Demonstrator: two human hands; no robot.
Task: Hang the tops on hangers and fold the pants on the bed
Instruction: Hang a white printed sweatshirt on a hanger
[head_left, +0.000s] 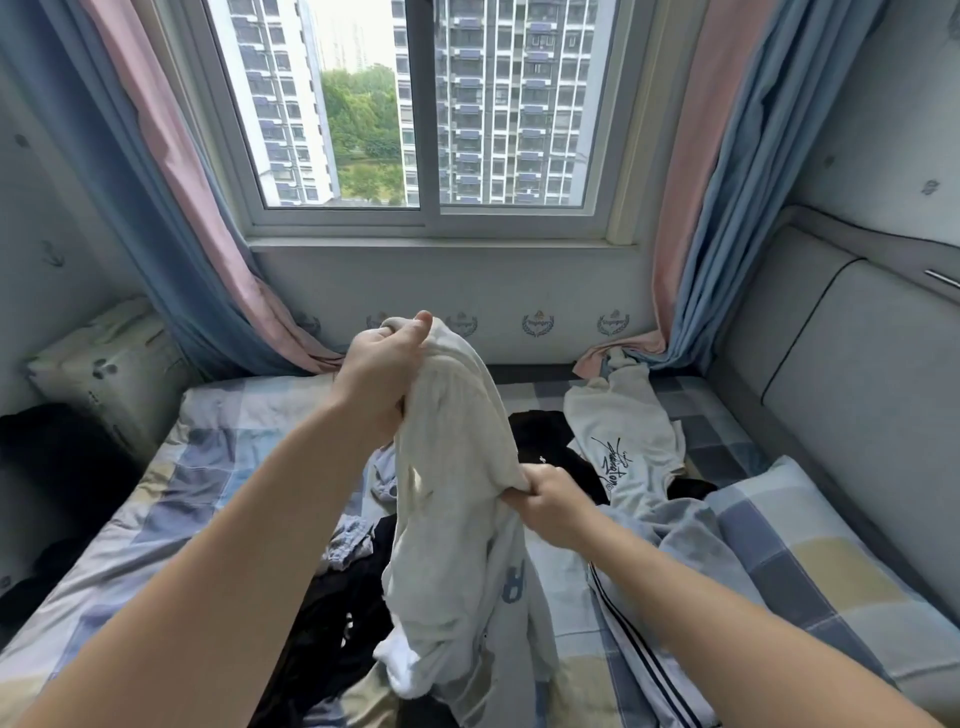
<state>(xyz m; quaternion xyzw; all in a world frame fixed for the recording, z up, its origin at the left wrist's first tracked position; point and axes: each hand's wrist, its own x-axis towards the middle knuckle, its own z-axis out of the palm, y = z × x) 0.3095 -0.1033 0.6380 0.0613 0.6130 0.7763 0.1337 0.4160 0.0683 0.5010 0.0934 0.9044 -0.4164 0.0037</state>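
I hold a cream-white garment (452, 499) up over the bed (156, 499). My left hand (382, 374) grips its top edge, raised high. My right hand (550, 501) pinches its side lower down. The cloth hangs bunched, and blue print shows near its lower part. Whether it is a top or pants I cannot tell. Under it lie dark clothes (332, 618), a white top with black script (623, 452) and light pants with dark side stripes (639, 649). No hanger is visible.
A checked quilt covers the bed, with a checked pillow (810, 566) at right. A padded grey headboard (857, 374) stands at right. A bagged bundle (109, 369) and dark items (57, 467) sit at left. Window and blue-pink curtains are behind.
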